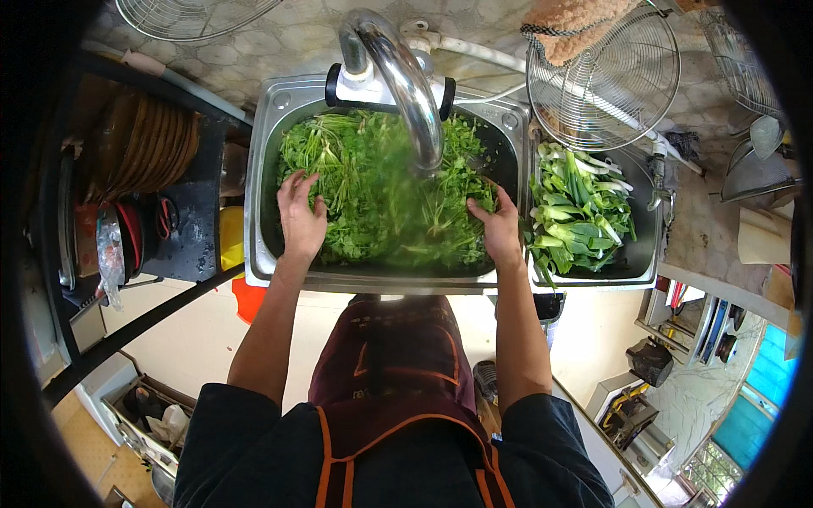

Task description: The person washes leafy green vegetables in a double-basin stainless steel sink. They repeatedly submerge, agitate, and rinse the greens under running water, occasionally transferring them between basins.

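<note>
Leafy green herbs point(362, 190) on thin stems, resembling coriander, fill the large stainless steel sink basin point(387, 279). Above them curves a chrome faucet point(406, 82), and the greens below its spout look blurred. My left hand point(303, 213) rests at the left edge of the herbs with fingers spread. On the opposite side my right hand point(497, 219) touches the herbs, thumb and fingers apart; its fingertips are partly hidden among leaves. Whether water runs from the spout is hard to tell.
Cut scallions or leeks point(581, 216) lie in the smaller right basin point(645, 254). A round wire strainer point(603, 82) and an orange towel point(571, 28) hang above it. Brown stacked plates point(146, 146) stand on the dark rack point(190, 241) at left.
</note>
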{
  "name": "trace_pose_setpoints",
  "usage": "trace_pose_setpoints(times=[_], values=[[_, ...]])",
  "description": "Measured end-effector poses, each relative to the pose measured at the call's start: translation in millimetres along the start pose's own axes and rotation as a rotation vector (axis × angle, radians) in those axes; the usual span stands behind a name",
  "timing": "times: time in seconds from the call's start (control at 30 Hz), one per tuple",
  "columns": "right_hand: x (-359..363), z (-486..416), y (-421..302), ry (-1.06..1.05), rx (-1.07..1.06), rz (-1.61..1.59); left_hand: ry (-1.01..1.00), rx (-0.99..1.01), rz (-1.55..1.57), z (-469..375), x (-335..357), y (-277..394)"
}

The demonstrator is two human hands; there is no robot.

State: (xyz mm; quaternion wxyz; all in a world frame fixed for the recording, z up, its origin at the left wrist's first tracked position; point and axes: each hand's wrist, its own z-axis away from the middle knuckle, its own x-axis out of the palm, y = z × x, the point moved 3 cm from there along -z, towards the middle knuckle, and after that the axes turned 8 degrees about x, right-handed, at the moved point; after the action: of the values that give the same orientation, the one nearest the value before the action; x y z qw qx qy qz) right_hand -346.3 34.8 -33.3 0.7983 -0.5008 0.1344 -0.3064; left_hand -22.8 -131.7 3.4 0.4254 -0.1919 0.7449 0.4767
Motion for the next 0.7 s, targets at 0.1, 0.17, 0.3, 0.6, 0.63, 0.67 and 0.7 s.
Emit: trace_pose_setpoints(times=[0.1,0.17,0.3,0.6,0.63,0.67,0.7], values=[[0,3,-1,0.201,-0.147,0.664,-0.021,-0.127,-0.141,5,4,-13],[3,12,-1,0.214,-0.126,0.717,-0.042,-0.185,-0.175,7,6,-19],[16,34,-13,0.266,-0.193,0.910,-0.101,-0.243,-0.135,6,10,-25],[50,42,-40,0.426,-0.327,1.287,-0.227,-0.241,-0.021,6,37,-22],[51,44,-43,0.447,-0.334,1.293,-0.211,-0.242,-0.008,7,38,-23],[53,47,-47,0.473,-0.330,1.303,-0.192,-0.241,0.015,8,39,-24],[55,50,-51,0.485,-0.369,1.305,-0.159,-0.234,0.038,9,39,-25]])
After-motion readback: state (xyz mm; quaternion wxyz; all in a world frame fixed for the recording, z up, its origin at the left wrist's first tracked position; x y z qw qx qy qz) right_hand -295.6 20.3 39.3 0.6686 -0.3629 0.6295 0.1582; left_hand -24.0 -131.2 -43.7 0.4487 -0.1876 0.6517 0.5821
